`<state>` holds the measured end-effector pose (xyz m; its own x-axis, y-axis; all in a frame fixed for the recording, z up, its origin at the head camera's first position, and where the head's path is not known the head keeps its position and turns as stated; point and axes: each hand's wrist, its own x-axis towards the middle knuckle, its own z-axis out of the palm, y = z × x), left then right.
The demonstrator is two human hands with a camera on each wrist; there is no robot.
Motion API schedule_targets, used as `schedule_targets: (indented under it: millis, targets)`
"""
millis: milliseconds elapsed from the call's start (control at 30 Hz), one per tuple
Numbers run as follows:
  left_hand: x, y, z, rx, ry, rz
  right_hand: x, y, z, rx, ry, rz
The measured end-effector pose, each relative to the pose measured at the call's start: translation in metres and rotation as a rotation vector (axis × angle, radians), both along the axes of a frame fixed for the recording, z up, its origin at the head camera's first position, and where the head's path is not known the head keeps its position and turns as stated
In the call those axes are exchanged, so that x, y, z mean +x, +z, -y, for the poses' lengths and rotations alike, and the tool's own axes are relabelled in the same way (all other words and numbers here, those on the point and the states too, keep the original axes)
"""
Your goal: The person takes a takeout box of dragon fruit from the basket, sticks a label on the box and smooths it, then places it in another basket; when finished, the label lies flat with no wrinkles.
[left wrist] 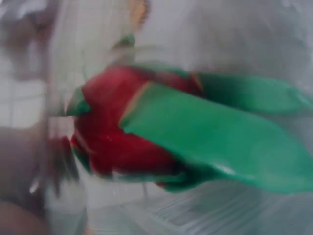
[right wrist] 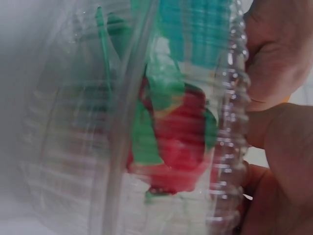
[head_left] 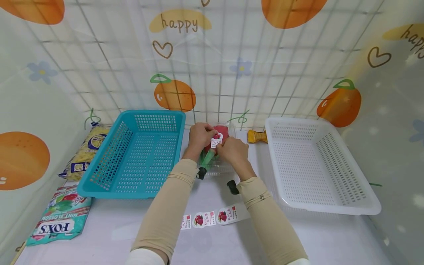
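Note:
A clear plastic box [head_left: 220, 170] stands between the two baskets, with a red dragon fruit [head_left: 223, 129] with green leaf tips inside. Over its lid is a white sticker label [head_left: 216, 140] printed with a red fruit. My left hand [head_left: 199, 138] pinches the label's upper left side, and my right hand [head_left: 234, 150] pinches its lower right side. Motion blurs the dragon fruit [left wrist: 107, 132] in the left wrist view. In the right wrist view, fingers [right wrist: 283, 147] show beside the box's ridged edge [right wrist: 230, 122]; whether the label touches the lid I cannot tell.
A teal basket [head_left: 130, 194] stands left and a white basket [head_left: 331, 209] right. A strip of labels [head_left: 213, 217] lies in front. Left are a pasta bag [head_left: 84, 152] and a Fox's candy bag [head_left: 63, 215]. A yellow-wrapped snack [head_left: 256, 136] touches the white basket.

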<state>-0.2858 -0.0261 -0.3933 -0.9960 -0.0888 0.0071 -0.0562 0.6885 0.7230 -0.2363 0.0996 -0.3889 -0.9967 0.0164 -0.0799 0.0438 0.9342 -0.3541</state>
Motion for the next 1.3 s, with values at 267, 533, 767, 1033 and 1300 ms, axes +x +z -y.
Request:
schedule_targets:
  millis: [267, 533, 767, 1033, 1300]
  targets:
    - [0.001, -0.004, -0.005, 0.005, 0.059, -0.022, -0.001, 0.0, -0.002, -0.048, 0.002, 0.013]
    - [0.003, -0.005, -0.003, -0.008, 0.047, -0.063, -0.002, -0.003, -0.003, -0.1, 0.009, 0.016]
    - [0.006, -0.006, -0.002, -0.127, -0.071, -0.095, 0.001, -0.004, -0.004, -0.113, 0.017, -0.04]
    - [0.015, -0.004, -0.009, -0.126, -0.024, -0.104, 0.01, -0.01, -0.007, -0.227, -0.005, -0.143]
    - [0.039, -0.002, -0.012, -0.096, -0.016, -0.159, 0.022, -0.022, -0.021, -0.554, -0.042, -0.413]
